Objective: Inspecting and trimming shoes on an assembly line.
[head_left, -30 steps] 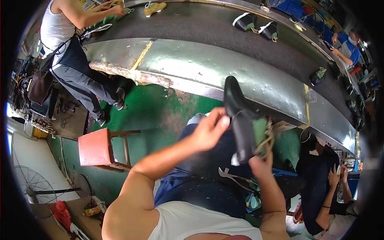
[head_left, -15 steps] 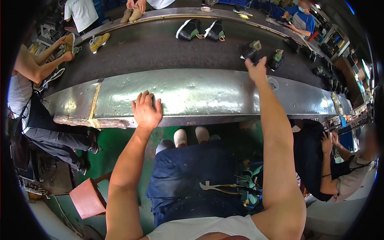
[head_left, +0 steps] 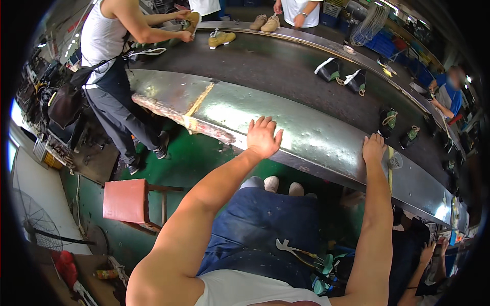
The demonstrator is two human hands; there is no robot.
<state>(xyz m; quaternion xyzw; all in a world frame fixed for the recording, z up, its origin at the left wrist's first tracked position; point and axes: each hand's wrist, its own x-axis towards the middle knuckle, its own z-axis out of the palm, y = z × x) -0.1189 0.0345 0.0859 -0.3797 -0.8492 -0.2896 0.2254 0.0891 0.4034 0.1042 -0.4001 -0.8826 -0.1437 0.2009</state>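
My left hand (head_left: 264, 136) lies flat on the metal ledge (head_left: 232, 109) that runs along the near side of a dark conveyor belt (head_left: 255, 56), its fingers spread and nothing held. Farther right, my right hand (head_left: 374, 148) rests palm down on the same ledge with its fingers stretched out, also holding nothing. Just beyond it on the belt stand two black shoes with green tongues, a nearer one (head_left: 389, 122) and one to its right (head_left: 410, 136). Up the belt, two more black shoes with white soles, a left one (head_left: 327, 69) and a right one (head_left: 356, 80), lie tilted.
A person at the left holds a tan shoe (head_left: 192, 23); another tan shoe (head_left: 221, 39) sits on the belt nearby. Across it, a person stands behind two beige shoes (head_left: 265, 22). A red-seated stool (head_left: 125, 200) is at my left. Hammer-headed pliers (head_left: 286, 247) lie against my dark apron.
My right hand has drawn back from the black shoe on the belt and come down on the ledge. The view has swung left. My left hand is still on the ledge.
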